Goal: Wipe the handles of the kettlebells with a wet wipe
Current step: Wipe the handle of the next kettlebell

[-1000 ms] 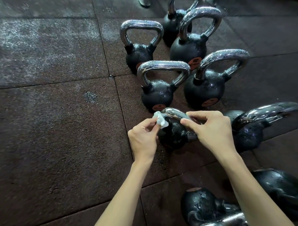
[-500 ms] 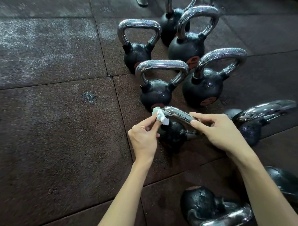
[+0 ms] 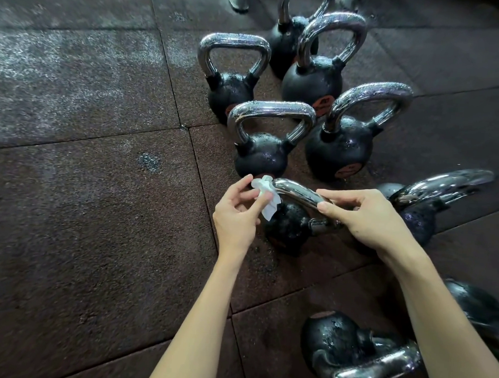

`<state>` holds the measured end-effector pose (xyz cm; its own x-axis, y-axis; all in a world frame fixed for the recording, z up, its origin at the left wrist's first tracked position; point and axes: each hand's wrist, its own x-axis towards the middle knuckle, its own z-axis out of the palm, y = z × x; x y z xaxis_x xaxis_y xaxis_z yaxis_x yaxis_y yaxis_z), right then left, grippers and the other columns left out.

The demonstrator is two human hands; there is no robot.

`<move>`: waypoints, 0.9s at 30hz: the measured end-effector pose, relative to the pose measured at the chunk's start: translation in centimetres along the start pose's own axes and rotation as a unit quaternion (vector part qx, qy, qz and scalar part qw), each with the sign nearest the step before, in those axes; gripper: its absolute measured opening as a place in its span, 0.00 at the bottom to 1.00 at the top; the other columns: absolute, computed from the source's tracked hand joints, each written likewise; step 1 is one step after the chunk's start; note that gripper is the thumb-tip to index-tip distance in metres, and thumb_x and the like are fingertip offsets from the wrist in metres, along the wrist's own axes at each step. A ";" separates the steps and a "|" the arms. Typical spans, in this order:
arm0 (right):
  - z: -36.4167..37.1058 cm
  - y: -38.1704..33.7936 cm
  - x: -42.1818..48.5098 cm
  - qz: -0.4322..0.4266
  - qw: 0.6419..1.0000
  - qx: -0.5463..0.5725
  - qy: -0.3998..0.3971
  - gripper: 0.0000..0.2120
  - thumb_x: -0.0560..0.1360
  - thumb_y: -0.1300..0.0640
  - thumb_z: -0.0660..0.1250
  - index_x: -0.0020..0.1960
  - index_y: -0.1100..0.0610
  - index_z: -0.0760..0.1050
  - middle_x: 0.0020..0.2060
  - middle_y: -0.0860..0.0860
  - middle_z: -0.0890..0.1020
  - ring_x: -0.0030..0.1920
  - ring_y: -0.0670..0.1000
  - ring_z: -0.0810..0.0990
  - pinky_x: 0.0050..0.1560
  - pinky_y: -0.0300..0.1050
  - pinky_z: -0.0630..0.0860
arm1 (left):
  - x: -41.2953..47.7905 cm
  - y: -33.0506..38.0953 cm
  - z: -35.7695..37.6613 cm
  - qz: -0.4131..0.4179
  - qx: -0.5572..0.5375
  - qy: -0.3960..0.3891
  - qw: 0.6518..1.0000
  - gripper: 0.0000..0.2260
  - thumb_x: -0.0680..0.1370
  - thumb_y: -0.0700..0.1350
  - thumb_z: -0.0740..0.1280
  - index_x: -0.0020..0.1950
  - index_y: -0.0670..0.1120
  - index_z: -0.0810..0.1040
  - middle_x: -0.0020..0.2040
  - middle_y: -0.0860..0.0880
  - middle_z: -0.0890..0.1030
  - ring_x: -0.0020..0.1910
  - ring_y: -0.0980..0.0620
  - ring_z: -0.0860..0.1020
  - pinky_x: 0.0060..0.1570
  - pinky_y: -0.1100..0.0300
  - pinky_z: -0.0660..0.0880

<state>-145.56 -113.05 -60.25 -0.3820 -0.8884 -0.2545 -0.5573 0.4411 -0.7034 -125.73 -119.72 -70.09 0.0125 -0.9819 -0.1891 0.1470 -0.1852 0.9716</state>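
While your left hand (image 3: pixel 235 214) pinches the crumpled wet wipe (image 3: pixel 265 193) between thumb and fingertips, it's pressed right against the left end of the chrome handle (image 3: pixel 298 192) on the kettlebell (image 3: pixel 288 226) that's tipped over on the rubber floor (image 3: pixel 83 224). Your right hand (image 3: pixel 367 215) is closed around the handle's other end, fingers curled over the bar. Upright kettlebells (image 3: pixel 261 152) stand just beyond it, two more lie near the floor's right edge.
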 end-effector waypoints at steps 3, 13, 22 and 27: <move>-0.1 0.1 0.1 0.003 1.000 0.008 0.002 0.13 0.72 0.46 0.79 0.56 0.38 0.85 0.45 0.40 0.88 0.45 0.37 0.82 0.50 0.38 0.73 | 0.5 -0.5 -0.1 -0.010 0.025 0.005 1.000 0.12 0.73 0.49 0.79 0.56 0.51 0.87 0.41 0.52 0.86 0.26 0.59 0.71 0.33 0.60 0.73; -0.2 0.1 0.8 0.004 0.999 0.037 -0.013 0.14 0.69 0.46 0.81 0.54 0.41 0.87 0.45 0.41 0.88 0.52 0.41 0.85 0.62 0.45 0.78 | -1.5 0.1 2.0 0.111 0.068 0.121 0.984 0.08 0.73 0.47 0.80 0.51 0.49 0.89 0.36 0.55 0.83 0.27 0.59 0.73 0.34 0.62 0.72; -0.9 -0.1 0.3 -0.026 0.998 0.027 -0.057 0.12 0.75 0.47 0.76 0.58 0.43 0.86 0.51 0.36 0.86 0.56 0.36 0.83 0.66 0.39 0.75 | -3.8 0.6 4.4 0.115 0.059 0.149 0.980 0.10 0.72 0.49 0.81 0.51 0.50 0.89 0.37 0.61 0.84 0.28 0.56 0.73 0.34 0.59 0.74; -2.9 0.5 -0.2 -0.061 0.991 -0.020 -0.119 0.13 0.80 0.56 0.70 0.59 0.40 0.82 0.49 0.28 0.83 0.51 0.25 0.78 0.54 0.21 0.70 | -3.6 0.3 4.5 0.119 0.060 0.156 0.979 0.10 0.72 0.48 0.81 0.52 0.50 0.89 0.39 0.66 0.83 0.27 0.59 0.69 0.31 0.63 0.70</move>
<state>-147.87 -112.29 -58.62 -0.1281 -0.9380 -0.3221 -0.6193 0.3293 -0.7127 -130.16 -116.38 -68.46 0.3369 -0.9411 0.0284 -0.0133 0.0254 0.9996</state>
